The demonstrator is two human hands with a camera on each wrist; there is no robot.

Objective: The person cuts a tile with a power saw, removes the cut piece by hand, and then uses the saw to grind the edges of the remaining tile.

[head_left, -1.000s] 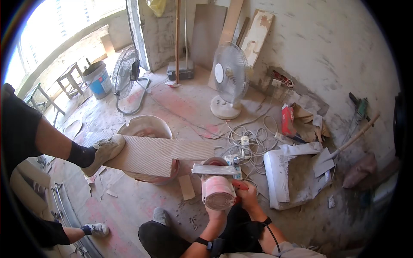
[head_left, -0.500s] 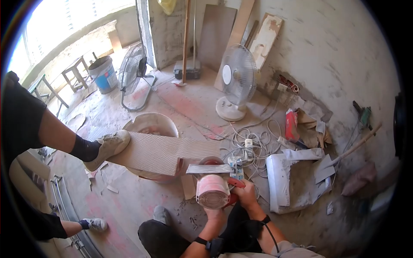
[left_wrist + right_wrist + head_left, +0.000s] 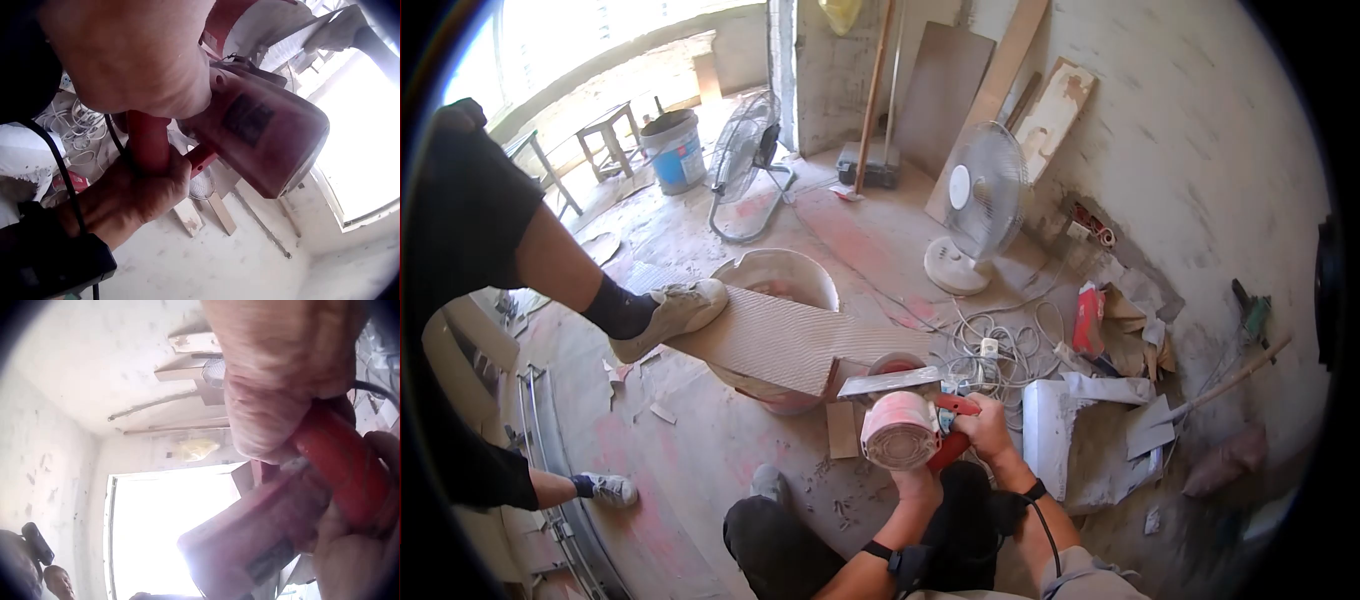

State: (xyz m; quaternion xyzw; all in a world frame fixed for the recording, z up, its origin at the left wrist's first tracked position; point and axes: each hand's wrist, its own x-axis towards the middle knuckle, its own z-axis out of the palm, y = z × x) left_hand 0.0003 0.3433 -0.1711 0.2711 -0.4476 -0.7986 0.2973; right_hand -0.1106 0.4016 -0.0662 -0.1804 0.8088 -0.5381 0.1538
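A red, dusty handheld circular saw is held in front of the body, its flat metal base plate overlapping the near edge of a ribbed board. My right hand grips the saw's red handle. Lower down, my left hand also grips the saw; in the left wrist view the left hand covers part of the handle. The board lies across a round bucket and has a stepped notch beside the saw. Another person's shoe presses on its left end.
Tangled cables and a power strip lie right of the saw. Beyond stand a white table fan and a floor fan. A torn white foam piece is at the right. A small offcut lies below the board.
The head view has turned left, so the room shifts right in it. Against the board, the saw has moved left, closer to the notch. Both hands keep their grip; the shoe stays on the board.
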